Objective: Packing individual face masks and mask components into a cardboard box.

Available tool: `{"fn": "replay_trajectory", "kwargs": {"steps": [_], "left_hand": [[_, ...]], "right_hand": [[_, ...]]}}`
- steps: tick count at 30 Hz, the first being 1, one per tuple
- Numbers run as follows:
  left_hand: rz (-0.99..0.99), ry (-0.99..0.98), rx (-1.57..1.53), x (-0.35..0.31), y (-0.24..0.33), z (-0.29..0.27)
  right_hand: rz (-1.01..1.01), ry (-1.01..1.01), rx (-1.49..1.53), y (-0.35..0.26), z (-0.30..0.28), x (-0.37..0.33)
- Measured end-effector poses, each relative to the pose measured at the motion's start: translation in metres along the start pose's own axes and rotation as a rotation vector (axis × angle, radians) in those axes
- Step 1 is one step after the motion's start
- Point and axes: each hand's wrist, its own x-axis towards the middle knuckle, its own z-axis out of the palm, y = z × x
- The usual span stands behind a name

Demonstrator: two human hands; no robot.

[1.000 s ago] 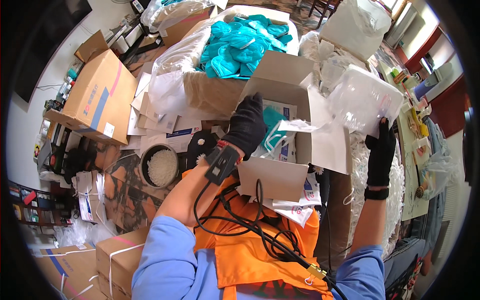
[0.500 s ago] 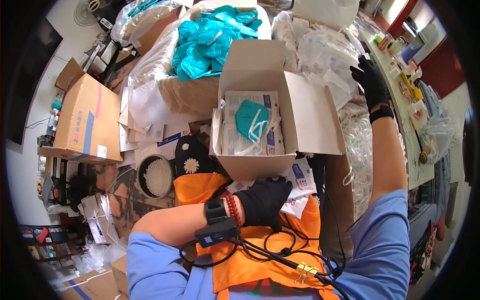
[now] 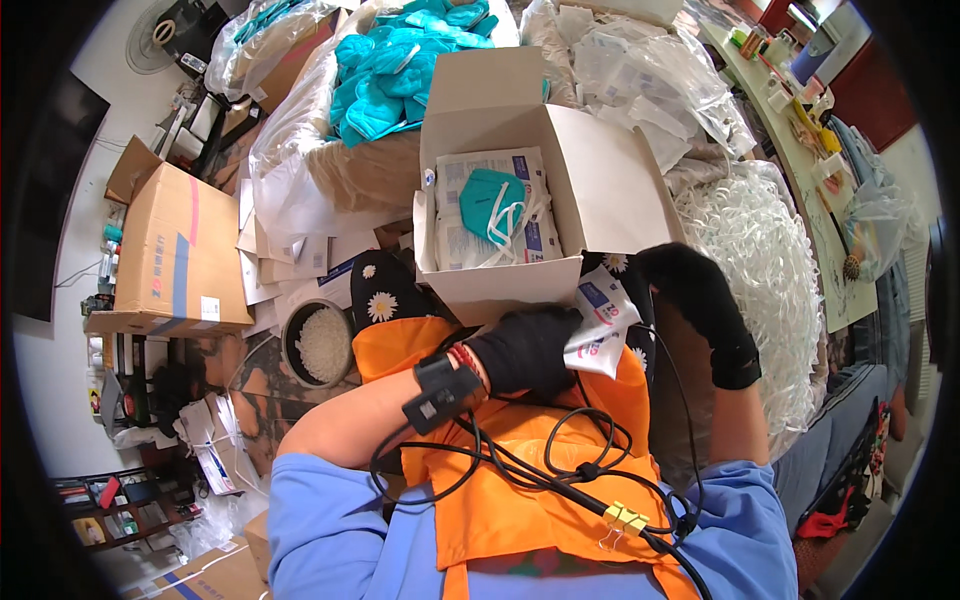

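In front of me an open white cardboard box [image 3: 497,292] holds white printed packets [image 3: 452,240]. A teal folded face mask [image 3: 488,203] with white straps lies on top of them. My black-gloved left hand [image 3: 535,350] is just under the box's near edge, closed on a white packet [image 3: 600,325] that sticks out past its fingertips. My right hand [image 3: 700,310], also in a black glove, is raised right of that packet. Its fingers extend toward the box corner, and I see nothing in them.
Behind the box stands a plastic-lined bin of teal masks [image 3: 390,75]. To its right is a heap of clear plastic packaging [image 3: 650,80], with white strap loops [image 3: 750,260] nearer me. A bowl of white pellets [image 3: 318,343] and a brown carton [image 3: 170,250] stand left. Black cables [image 3: 570,490] cross my lap.
My right hand has come back from the plastic packaging at the far right toward the box's near right corner. My left hand has shifted slightly, showing more of the white packet.
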Motion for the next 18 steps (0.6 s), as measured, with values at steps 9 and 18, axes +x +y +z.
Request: {"fn": "replay_trajectory", "kwargs": {"steps": [9, 18], "left_hand": [[-0.066, 0.036, -0.046, -0.006, 0.021, -0.039], [-0.215, 0.069, -0.943, -0.033, 0.044, -0.134]], "right_hand": [[-0.096, -0.084, 0.115, 0.016, 0.028, -0.01], [0.234, 0.132, 0.21, -0.067, -0.008, 0.002]]}}
